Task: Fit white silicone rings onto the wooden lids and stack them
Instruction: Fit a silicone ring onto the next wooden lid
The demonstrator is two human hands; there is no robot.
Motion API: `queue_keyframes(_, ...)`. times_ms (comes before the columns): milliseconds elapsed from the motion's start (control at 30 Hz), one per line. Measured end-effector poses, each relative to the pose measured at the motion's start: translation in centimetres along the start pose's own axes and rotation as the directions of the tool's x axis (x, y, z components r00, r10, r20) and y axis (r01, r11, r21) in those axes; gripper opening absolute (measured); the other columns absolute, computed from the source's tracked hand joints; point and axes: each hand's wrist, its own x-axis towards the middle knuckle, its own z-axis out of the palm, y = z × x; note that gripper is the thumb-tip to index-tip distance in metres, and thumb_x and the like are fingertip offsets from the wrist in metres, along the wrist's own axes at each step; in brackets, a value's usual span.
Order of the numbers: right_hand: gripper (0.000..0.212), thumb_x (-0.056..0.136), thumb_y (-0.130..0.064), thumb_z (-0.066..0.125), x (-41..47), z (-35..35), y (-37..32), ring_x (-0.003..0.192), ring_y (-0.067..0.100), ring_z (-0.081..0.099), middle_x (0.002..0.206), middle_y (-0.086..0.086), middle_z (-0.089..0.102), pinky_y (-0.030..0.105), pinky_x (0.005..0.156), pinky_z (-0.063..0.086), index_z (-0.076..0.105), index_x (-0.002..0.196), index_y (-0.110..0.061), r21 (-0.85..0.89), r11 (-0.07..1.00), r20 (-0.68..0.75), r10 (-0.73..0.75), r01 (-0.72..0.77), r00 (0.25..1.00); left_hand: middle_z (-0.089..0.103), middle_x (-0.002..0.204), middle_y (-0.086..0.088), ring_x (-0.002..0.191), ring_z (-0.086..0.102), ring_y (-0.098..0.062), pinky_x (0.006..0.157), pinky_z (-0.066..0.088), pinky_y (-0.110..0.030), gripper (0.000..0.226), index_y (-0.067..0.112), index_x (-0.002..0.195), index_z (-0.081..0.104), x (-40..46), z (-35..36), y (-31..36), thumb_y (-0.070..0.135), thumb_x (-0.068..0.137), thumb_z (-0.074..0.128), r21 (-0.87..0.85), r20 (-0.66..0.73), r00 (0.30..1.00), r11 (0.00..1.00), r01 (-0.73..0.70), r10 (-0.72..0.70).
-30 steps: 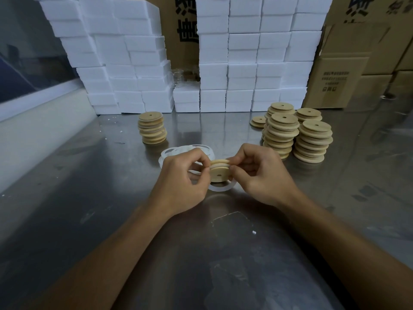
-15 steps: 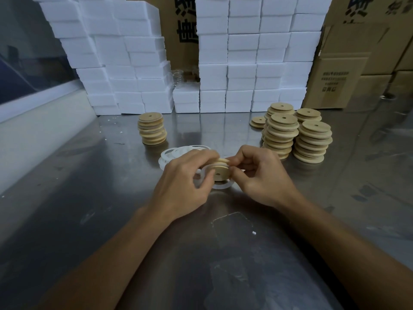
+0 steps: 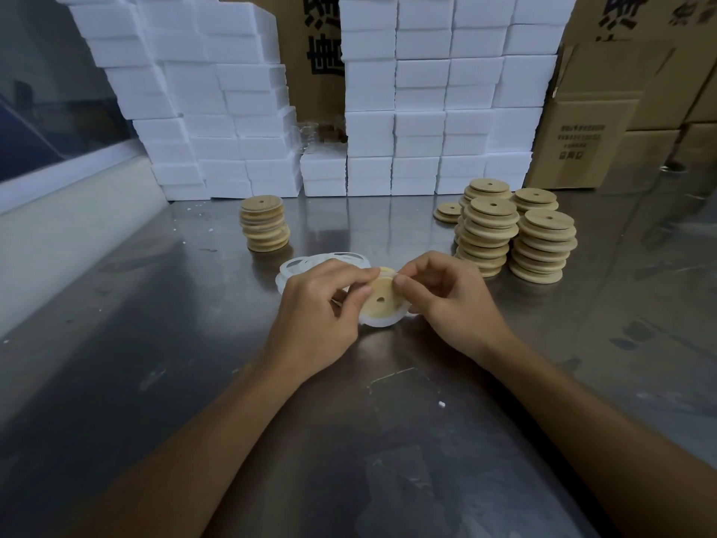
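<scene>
Lid now tilted face-up; both hands pinch it, left hand and right hand stretching ring over its rim. Next: seat ring fully, stack.

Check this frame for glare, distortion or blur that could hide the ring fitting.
Head view: wide-angle bending bows the white foam boxes at the edges; soft glare streaks the steel table; lighting is dim but even. The wooden lid and silicone ring stay reasonably sharp between the left hand and right hand.
</scene>
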Motion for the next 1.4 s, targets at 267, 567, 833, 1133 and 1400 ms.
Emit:
queue_keyframes(267,0.005,0.090,-0.004,0.067,-0.2,0.3,-0.3,0.079,0.021,0.070,0.082,0.006,0.073,0.038,0.074,0.058,0.069,0.088,-0.008,-0.063,0.995,-0.030,-0.076,0.074,0.997,0.068,0.087,0.010,0.060,0.066,-0.007,0.053,0.053,-0.020,0.040,0.028,0.120,0.063,-0.3,0.5,0.0,0.026,0.083,0.077,-0.135,0.068,0.969,0.961,0.243,-0.236)
queue_keyframes(567,0.009,0.089,0.005,0.064,-0.6,1.1,-1.0,0.080,0.028,0.069,0.083,0.012,0.072,0.045,0.077,0.058,0.070,0.089,-0.003,-0.027,0.990,0.046,-0.137,0.139,0.989,0.063,0.067,0.004,0.068,0.061,-0.014,0.066,0.052,-0.047,0.065,0.022,0.073,0.061,-0.1,0.2,0.0,0.081,0.081,0.034,0.111,0.307,0.879,0.931,0.349,-0.366)
queue_keyframes(833,0.009,0.092,-0.011,0.066,-0.5,1.2,-1.0,0.067,0.011,0.065,0.069,0.001,0.070,0.024,0.061,0.052,0.066,0.083,-0.010,0.263,0.957,0.080,0.105,-0.123,0.991,0.069,0.077,-0.010,0.077,0.064,-0.027,0.074,0.051,-0.050,0.071,0.003,0.081,0.068,0.0,0.2,0.1,0.069,0.085,0.042,-0.100,0.249,0.902,0.917,0.386,-0.352)
queue_keyframes(1133,0.012,0.089,-0.002,0.064,-0.1,0.5,-1.3,0.064,0.013,0.066,0.067,0.008,0.068,0.021,0.062,0.054,0.065,0.077,-0.003,0.441,0.835,0.162,0.287,-0.329,0.944,0.071,0.085,-0.017,0.084,0.065,-0.028,0.079,0.051,-0.043,0.059,-0.003,0.086,0.069,0.0,0.1,0.3,0.053,0.090,0.050,-0.215,0.214,0.885,0.864,0.455,-0.413)
queue_keyframes(1400,0.012,0.090,-0.015,0.067,-0.4,1.0,-1.7,0.072,0.020,0.071,0.082,0.013,0.073,0.027,0.062,0.058,0.063,0.081,-0.009,0.448,0.809,0.192,0.329,-0.381,0.924,0.072,0.086,-0.013,0.085,0.065,-0.025,0.079,0.053,-0.041,0.053,-0.001,0.090,0.071,0.4,0.2,0.5,0.047,0.091,0.049,-0.245,0.172,0.885,0.851,0.464,-0.433)
